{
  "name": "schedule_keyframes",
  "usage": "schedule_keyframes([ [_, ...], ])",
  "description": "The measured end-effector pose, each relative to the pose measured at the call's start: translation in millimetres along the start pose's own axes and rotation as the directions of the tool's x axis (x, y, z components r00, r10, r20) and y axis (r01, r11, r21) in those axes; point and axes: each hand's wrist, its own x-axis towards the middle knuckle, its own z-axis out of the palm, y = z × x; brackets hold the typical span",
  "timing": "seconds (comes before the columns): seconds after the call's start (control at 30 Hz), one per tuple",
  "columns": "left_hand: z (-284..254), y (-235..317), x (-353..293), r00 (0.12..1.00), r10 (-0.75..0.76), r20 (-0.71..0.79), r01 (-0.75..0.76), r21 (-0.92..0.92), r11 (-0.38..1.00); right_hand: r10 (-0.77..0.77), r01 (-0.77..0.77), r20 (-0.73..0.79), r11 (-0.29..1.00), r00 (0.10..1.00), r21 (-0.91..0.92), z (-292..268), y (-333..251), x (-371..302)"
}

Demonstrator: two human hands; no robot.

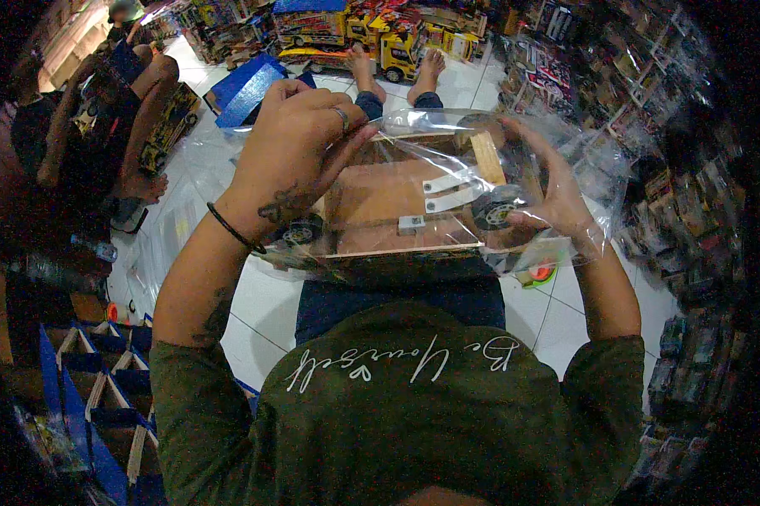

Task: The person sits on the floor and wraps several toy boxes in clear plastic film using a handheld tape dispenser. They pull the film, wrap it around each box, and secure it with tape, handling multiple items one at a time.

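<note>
A wooden toy truck [378, 196] lies underside up above my lap, its black wheels and pale wooden floor showing through a clear plastic bag [413, 123]. My left hand [300, 139] is closed at the far left end of the truck, thumb and fingers pinched together on the bag's plastic. At the other end my right hand [561, 198] grips the truck by its wheel end, with the thumb near a wheel [496, 211] and the fingers around the far corner. Shiny film covers part of that hand. White strips and a small white block sit on the underside.
Yellow toy trucks [397, 55] stand beyond my feet, near a blue box-like piece [249, 88]. Blue-edged wooden frames [102, 396] stack at lower left. Another person [114, 101] sits at the left beside a toy truck [171, 126]. Packaged goods [683, 194] pile along the right.
</note>
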Motion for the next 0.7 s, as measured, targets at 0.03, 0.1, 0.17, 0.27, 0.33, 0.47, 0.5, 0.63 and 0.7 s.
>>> schedule_keyframes([
  [0.03, -1, 3, -1, 0.998, -0.006, -0.059, 0.006, 0.005, 1.000, -0.034, 0.034, -0.016, 0.999, 0.999, -0.021, 0, 1, 1],
  [0.1, -3, 8, -3, 0.994, -0.023, -0.109, 0.025, 0.018, 1.000, -0.036, 0.034, -0.030, 0.997, 0.999, -0.073, 0, 5, 4],
  [0.17, 1, 10, -6, 0.991, 0.075, -0.114, -0.064, 0.096, 0.993, -0.139, 0.132, -0.038, 0.981, 0.990, -0.145, 3, 10, 8],
  [0.27, 10, 0, -13, 0.988, 0.150, 0.020, -0.151, 0.206, 0.967, -0.120, 0.112, -0.033, 0.977, 0.992, -0.182, 15, 20, 14],
  [0.33, 13, -14, -14, 1.000, -0.020, -0.012, 0.020, 0.088, 0.996, -0.122, 0.114, -0.046, 0.981, 0.991, -0.158, 22, 24, 17],
  [0.47, 18, -31, -4, 0.995, -0.092, -0.043, 0.093, 0.014, 0.996, -0.112, 0.074, -0.125, 0.960, 0.986, -0.272, 25, 28, 22],
  [0.5, 18, -31, -1, 0.997, -0.043, -0.068, 0.049, 0.092, 0.995, -0.069, 0.042, -0.118, 0.975, 0.991, -0.217, 24, 28, 24],
  [0.63, 21, -12, 0, 0.970, 0.137, -0.203, -0.139, 0.005, 0.990, 0.164, -0.150, -0.032, 0.952, 0.986, 0.268, 21, 34, 32],
  [0.7, 21, -10, 0, 0.985, 0.059, -0.163, -0.065, -0.031, 0.997, 0.142, -0.122, -0.030, 0.928, 0.989, 0.352, 20, 39, 38],
])
